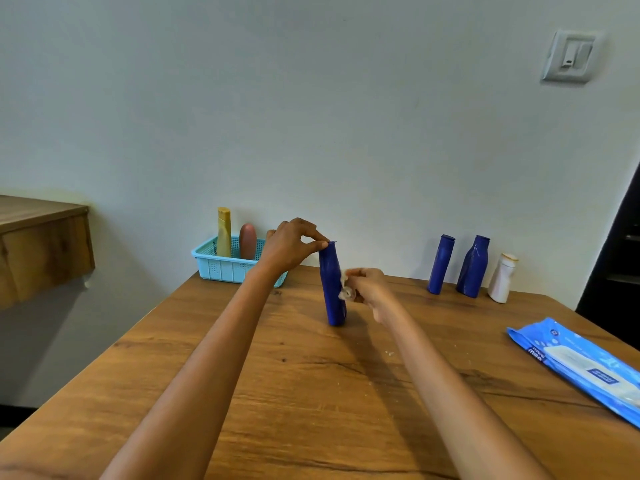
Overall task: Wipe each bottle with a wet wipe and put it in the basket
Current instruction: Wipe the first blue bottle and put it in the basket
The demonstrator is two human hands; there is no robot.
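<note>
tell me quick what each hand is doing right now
Left hand: pinches the top of the blue bottle standing on the table.
Right hand: holds a wet wipe against the bottle's side.
</note>
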